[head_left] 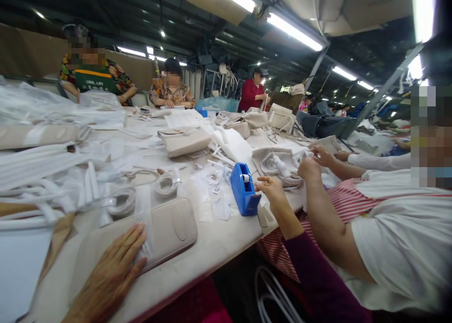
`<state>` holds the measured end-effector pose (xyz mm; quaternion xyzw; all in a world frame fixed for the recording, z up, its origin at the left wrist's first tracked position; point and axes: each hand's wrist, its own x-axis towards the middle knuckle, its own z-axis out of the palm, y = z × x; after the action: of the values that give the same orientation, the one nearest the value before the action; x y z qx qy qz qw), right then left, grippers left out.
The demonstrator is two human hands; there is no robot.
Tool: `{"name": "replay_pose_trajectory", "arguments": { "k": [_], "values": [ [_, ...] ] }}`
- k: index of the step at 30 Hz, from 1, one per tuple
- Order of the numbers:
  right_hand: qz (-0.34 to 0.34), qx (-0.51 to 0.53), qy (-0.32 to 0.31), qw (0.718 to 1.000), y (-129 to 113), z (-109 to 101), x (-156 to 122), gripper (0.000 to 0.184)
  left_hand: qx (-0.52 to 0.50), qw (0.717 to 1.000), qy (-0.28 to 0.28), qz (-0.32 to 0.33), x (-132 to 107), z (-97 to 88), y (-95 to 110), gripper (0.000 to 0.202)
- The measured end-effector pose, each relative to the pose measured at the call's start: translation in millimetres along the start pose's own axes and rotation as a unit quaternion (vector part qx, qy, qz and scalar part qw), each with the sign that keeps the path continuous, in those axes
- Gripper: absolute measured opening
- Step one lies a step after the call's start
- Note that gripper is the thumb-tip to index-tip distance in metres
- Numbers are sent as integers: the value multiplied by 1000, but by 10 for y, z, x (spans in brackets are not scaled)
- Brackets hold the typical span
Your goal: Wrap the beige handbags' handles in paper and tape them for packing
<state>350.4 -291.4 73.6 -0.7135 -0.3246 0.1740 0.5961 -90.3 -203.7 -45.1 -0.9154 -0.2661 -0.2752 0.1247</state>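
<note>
Beige pouch (pixel 169 229) in clear wrap lies at the near table (pixel 212 247) edge, our left hand (pixel 109 271) flat on it, fingers together; our right hand (pixel 271 189) hovers just beside the blue tape dispenser (pixel 243 191), fingers loosely spread

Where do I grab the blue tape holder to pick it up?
Probably by its two flat sides, coming from above. The tape holder stands upright and is narrow enough to pinch across. Keep off the low near end, which may be sharp.
</note>
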Motion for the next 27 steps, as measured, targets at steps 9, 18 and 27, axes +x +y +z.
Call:
{"name": "replay_pose_trajectory", "arguments": {
  "k": [9, 18, 27],
  "values": [
    [64, 26, -14, 998, 479, -146, -650, 34, -13, 1000, -3, 0, -30, 62, -9, 56],
    [-212, -557, -204, 776, -10, -34, -881, 23, -39, 997, -45, -44, -26, -124, 137, 50],
    [-524, -466, -570, 427, -1128, 2258, -1063, 17, -80, 987, -88, -106, 12, -268, 257, 46]
  ]
}}
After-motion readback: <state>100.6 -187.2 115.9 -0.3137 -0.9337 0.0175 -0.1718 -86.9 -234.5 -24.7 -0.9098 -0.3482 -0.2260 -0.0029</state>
